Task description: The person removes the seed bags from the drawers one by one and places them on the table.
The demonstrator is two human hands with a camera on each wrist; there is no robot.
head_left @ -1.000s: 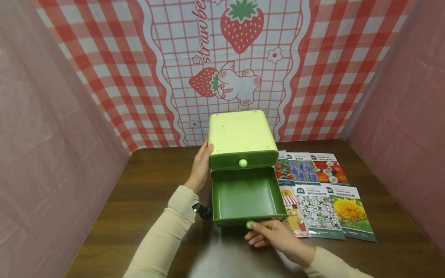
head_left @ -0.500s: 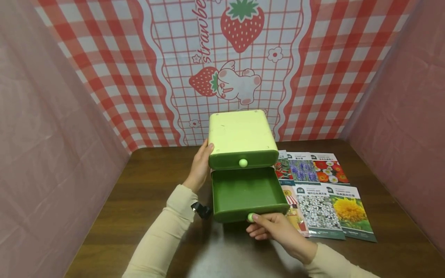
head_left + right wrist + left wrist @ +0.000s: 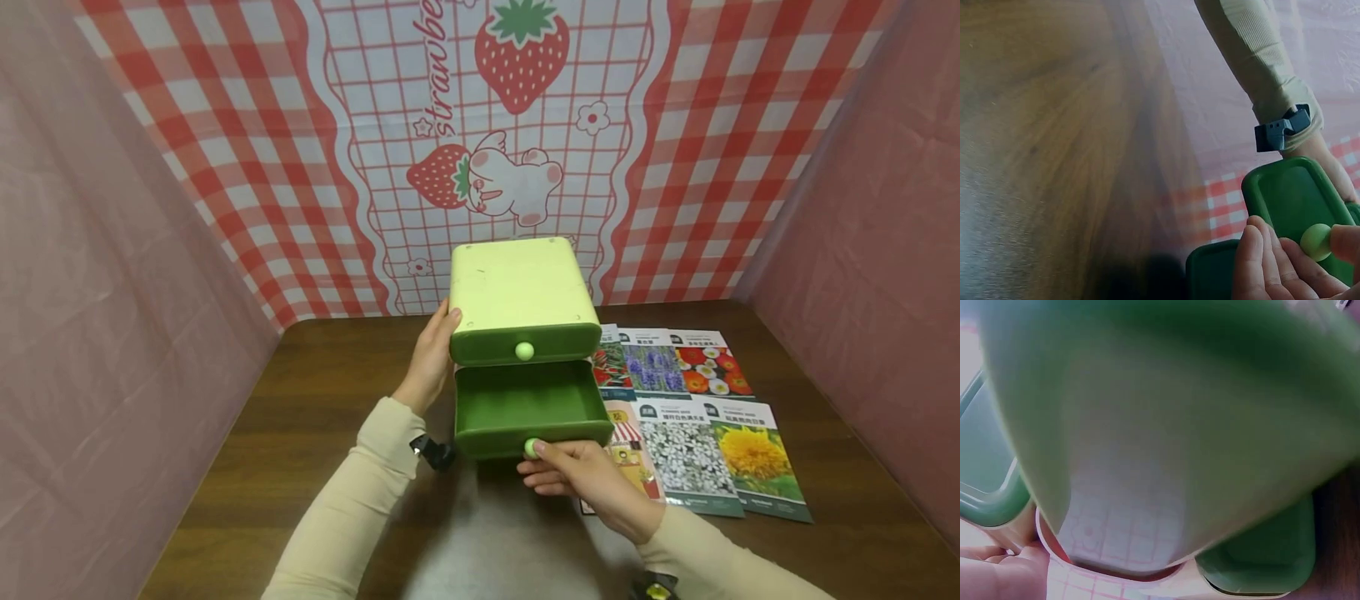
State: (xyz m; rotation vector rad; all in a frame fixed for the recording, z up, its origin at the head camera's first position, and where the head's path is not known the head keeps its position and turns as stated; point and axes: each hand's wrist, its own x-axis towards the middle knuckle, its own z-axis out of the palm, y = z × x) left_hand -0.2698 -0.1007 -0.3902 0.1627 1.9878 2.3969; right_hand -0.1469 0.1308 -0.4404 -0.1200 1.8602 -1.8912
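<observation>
A small cream-yellow drawer cabinet [image 3: 523, 279] with green drawers stands on the table. Its lower drawer [image 3: 531, 396] is partly pulled out and holds nothing visible; the top drawer front [image 3: 487, 346] is flush. My right hand [image 3: 592, 479] pinches the round light-green knob [image 3: 531, 448] of the pulled-out drawer, seen also as the knob [image 3: 1316, 242] in the right wrist view. The left hand [image 3: 429, 358] rests along the cabinet's left side, thumb near the upper front corner. In the left wrist view, the drawer [image 3: 1147, 425] fills most of the picture, blurred.
Right of the cabinet lie several flower seed packets, among them one with a yellow flower [image 3: 753, 454], one with white flowers [image 3: 686, 458] and one with purple flowers [image 3: 654, 367]. The brown wooden table [image 3: 300, 467] meets a red-checked cloth backdrop [image 3: 240, 167] behind.
The lower drawer has slid inward toward the cabinet, and the right hand on its knob has moved away from the table's front with it. The left hand and the cabinet stay in place.
</observation>
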